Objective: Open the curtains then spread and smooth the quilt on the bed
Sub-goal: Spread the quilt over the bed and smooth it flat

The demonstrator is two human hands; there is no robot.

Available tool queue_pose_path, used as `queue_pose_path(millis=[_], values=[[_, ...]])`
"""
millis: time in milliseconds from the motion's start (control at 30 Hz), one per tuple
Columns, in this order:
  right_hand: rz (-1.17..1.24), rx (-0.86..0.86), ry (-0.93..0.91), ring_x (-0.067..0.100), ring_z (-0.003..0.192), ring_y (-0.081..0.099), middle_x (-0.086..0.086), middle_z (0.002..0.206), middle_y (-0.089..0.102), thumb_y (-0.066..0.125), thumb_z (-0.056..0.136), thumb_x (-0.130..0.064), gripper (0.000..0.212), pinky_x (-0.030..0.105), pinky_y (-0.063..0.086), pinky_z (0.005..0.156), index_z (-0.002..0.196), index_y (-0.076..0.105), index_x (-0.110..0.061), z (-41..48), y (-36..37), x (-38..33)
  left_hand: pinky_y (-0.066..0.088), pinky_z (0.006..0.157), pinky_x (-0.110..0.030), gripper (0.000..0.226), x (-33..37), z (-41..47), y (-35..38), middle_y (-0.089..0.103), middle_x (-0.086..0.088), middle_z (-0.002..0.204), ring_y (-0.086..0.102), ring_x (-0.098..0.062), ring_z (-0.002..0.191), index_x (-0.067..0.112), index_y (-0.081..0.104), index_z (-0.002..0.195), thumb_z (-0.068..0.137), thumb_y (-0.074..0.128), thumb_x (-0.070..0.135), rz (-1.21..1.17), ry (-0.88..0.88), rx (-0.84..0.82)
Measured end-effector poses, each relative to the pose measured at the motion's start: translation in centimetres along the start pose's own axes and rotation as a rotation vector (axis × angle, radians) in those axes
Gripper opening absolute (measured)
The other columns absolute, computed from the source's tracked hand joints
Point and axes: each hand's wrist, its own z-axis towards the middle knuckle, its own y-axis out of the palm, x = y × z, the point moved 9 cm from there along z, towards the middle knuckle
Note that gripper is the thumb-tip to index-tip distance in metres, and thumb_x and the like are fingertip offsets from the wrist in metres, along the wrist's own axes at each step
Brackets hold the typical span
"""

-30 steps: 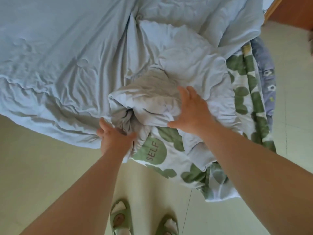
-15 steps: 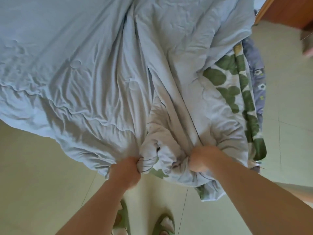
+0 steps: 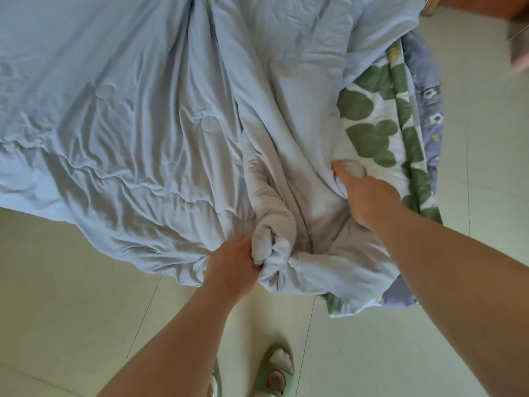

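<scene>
Both hands (image 3: 369, 196) grip bunched quilt (image 3: 128, 124); green slippers (image 3: 276, 371) below

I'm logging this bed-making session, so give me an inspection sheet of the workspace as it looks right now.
Surface: bed covered by the bedding; a purple flowered sheet shows at its right edge.
Job's things: light blue quilt spread on the left but creased, twisted into a bunch near the front edge; its green leaf-print side is turned up on the right. Curtains not in view.
Clutter: nothing seen.
Grippers: left hand clenched on the quilt's bunched edge; right hand gripping a fold beside the leaf print.
Cables: nothing seen.
Surroundings: pale tiled floor, green slippers on the feet, wooden furniture at top right.
</scene>
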Motion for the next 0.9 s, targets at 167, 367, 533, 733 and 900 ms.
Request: queue_pose_path(millis=[167, 367, 533, 733, 900], values=[[-0.183, 0.018, 0.323, 0.044, 0.117, 0.048, 0.027, 0.138, 0.031, 0.047, 0.096, -0.024, 0.071, 0.044, 0.042, 0.087, 0.15, 0.004, -0.041, -1.5, -2.1, 9.4, 0.042, 0.083, -0.032, 0.029, 0.0, -1.2, 1.9, 0.053, 0.001, 0.11, 0.053, -0.022, 0.105, 0.021, 0.051, 0.121, 0.093, 0.047, 0.025, 0.386, 0.073, -0.13], [-0.289, 0.113, 0.227, 0.04, 0.116, 0.049, 0.029, 0.14, 0.029, 0.044, 0.095, -0.028, 0.064, 0.041, 0.045, 0.086, 0.15, 0.011, -0.022, -3.9, -1.8, 7.7, 0.044, 0.095, -0.036, 0.057, -2.5, -3.4, 4.1, 0.044, 0.0, 0.131, 0.045, -0.022, 0.122, 0.025, 0.03, 0.142, 0.089, 0.05, 0.033, 0.362, -0.092, -0.317], [-0.124, 0.134, 0.243, 0.04, 0.138, 0.021, 0.024, 0.151, 0.012, 0.039, 0.097, -0.021, 0.045, 0.045, 0.024, 0.112, 0.142, 0.032, -0.018, -6.3, -1.8, 3.7, 0.035, 0.105, -0.036, 0.063, -0.4, -4.0, 2.8, 0.038, -0.001, 0.141, 0.038, -0.022, 0.13, 0.023, 0.017, 0.15, 0.094, 0.046, 0.026, 0.021, -0.192, -0.259], [0.134, 0.137, 0.176, 0.03, 0.146, 0.007, 0.014, 0.157, 0.008, 0.042, 0.092, -0.014, 0.039, 0.039, 0.009, 0.119, 0.13, 0.046, -0.014, -11.4, -3.3, 0.1, 0.041, 0.098, -0.03, 0.056, 3.2, -4.5, -2.5, 0.049, -0.004, 0.138, 0.05, -0.019, 0.123, 0.016, 0.034, 0.143, 0.089, 0.047, 0.01, -0.37, -0.265, -0.105], [0.291, 0.108, 0.239, 0.03, 0.144, 0.012, 0.013, 0.156, 0.012, 0.045, 0.09, -0.016, 0.043, 0.039, 0.012, 0.117, 0.133, 0.043, -0.017, -17.1, -7.4, -1.2, 0.041, 0.081, -0.022, 0.042, 7.4, -7.3, -10.0, 0.056, -0.002, 0.125, 0.057, -0.02, 0.112, 0.013, 0.046, 0.135, 0.093, 0.049, 0.009, -0.574, -0.221, -0.006]])
